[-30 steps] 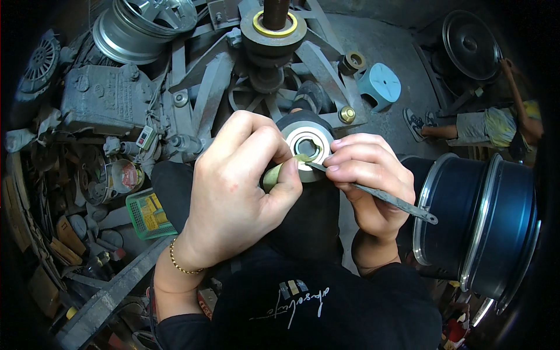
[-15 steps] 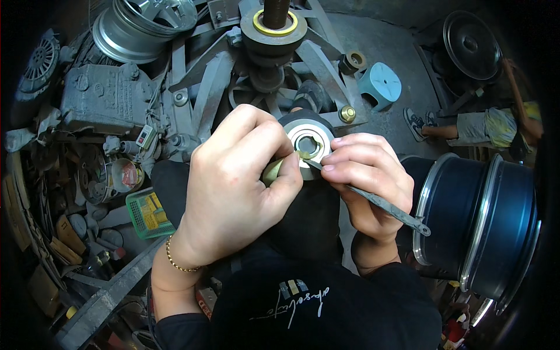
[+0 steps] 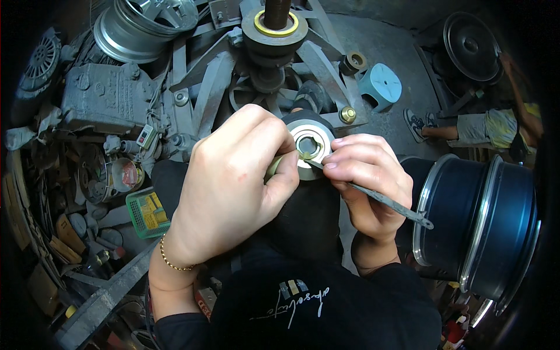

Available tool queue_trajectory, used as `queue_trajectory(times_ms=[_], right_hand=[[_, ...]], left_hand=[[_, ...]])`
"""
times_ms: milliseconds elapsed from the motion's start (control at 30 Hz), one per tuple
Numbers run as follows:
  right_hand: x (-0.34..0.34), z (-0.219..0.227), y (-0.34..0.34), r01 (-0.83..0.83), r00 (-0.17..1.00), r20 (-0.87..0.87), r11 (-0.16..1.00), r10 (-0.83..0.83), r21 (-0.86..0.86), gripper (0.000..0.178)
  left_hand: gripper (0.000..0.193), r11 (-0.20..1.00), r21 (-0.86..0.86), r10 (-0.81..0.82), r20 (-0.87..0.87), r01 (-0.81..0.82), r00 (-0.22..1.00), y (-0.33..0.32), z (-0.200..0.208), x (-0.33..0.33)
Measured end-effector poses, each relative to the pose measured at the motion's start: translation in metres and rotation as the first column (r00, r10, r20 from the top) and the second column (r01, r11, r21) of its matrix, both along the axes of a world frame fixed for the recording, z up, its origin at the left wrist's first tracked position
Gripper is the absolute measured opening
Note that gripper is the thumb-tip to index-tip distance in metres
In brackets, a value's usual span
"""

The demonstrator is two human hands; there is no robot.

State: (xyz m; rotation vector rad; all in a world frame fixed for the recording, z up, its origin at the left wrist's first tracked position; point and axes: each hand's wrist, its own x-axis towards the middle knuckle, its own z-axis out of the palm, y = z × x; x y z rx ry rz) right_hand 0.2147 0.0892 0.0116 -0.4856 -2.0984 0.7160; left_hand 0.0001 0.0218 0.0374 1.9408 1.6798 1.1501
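In the middle, above my lap, sits a pale round metal part (image 3: 319,129) with concentric rings and a central hole. My left hand (image 3: 236,169), with a gold bracelet at the wrist, closes around an olive-yellow piece (image 3: 273,165) at the ring's left edge; most of it is hidden, so its kind is unclear. My right hand (image 3: 373,181) pinches a thin, flat grey metal tool (image 3: 396,206) with a hole in its back end. Its front tip meets the ring's lower face, beside a small yellowish bit (image 3: 305,156) near the left fingertips.
Beyond my hands stands a metal frame with a threaded post (image 3: 276,14). A silver wheel rim (image 3: 131,35) lies far left; dark blue rims (image 3: 449,216) are at right. A light blue stool (image 3: 382,84), a green basket (image 3: 135,213) and another person's legs (image 3: 461,129) also show.
My left hand has shifted slightly left, covering more of the olive-yellow piece. The grey tool's back end has swung a little right and up, its tip still at the ring.
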Motion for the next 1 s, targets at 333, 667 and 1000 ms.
queue_trajectory(times_ms=[333,667,1000], right_hand=[[-0.008,0.003,-0.008,0.086,0.995,0.048,0.995,-0.088,0.044,0.029],[0.000,0.003,-0.008,0.048,0.997,-0.051,0.995,-0.052,-0.085,0.026],[-0.002,0.010,-0.001,0.022,0.998,0.050,1.000,-0.022,0.017,0.027]], left_hand=[[0.011,1.000,-0.007,-0.005,-0.001,0.005,1.000,0.002,-0.001,-0.001],[0.012,1.000,-0.004,-0.004,0.004,0.004,1.000,0.002,-0.002,0.000],[0.012,1.000,0.012,-0.019,0.012,0.018,1.000,0.002,-0.004,0.000]])
